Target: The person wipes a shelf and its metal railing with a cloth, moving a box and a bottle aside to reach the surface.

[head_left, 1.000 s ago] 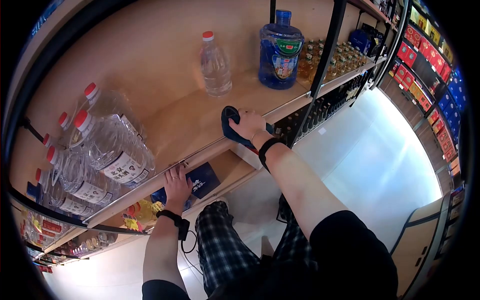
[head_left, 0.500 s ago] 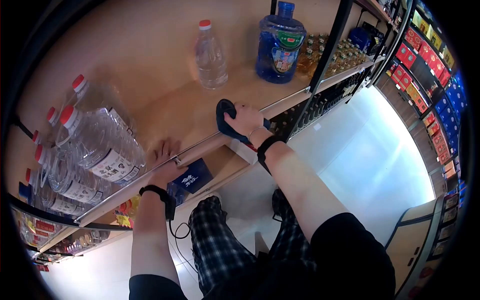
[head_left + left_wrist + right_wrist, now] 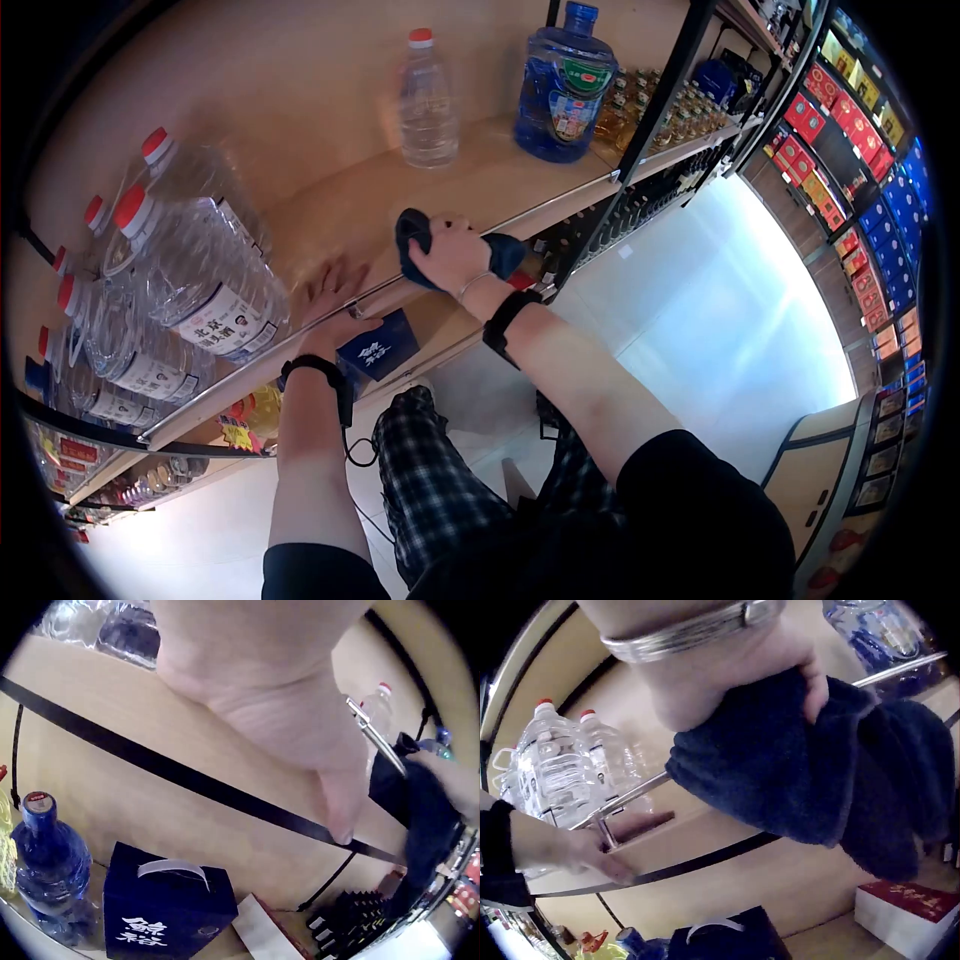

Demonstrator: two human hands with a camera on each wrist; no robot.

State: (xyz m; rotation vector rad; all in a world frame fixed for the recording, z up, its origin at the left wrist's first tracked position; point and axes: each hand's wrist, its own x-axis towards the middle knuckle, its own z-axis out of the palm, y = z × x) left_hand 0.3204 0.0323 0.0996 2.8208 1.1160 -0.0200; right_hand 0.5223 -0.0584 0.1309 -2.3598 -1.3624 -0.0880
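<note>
My right hand (image 3: 455,256) grips a dark blue cloth (image 3: 780,772) at the front of the wooden shelf (image 3: 360,215). The cloth is bunched under the palm, and its loose end hangs past the front edge in the right wrist view. Further left, my left hand (image 3: 335,300) rests over the same front edge, fingers spread onto the shelf top and thumb pointing along the edge. A thin metal rail (image 3: 634,796) runs along that edge, passing by both hands. A clear bottle with a red cap (image 3: 430,105) stands behind the cloth.
Large clear jugs with red caps (image 3: 215,290) crowd the shelf's left end. A blue water jug (image 3: 565,95) and several small amber bottles (image 3: 690,115) stand at the right. Below are a dark blue box (image 3: 169,907), a blue bottle (image 3: 52,862) and a red-topped white box (image 3: 907,915).
My right hand has moved left along the shelf edge with the cloth. My left hand has slid from the edge onto the shelf top, its fingers now reaching past the rail.
</note>
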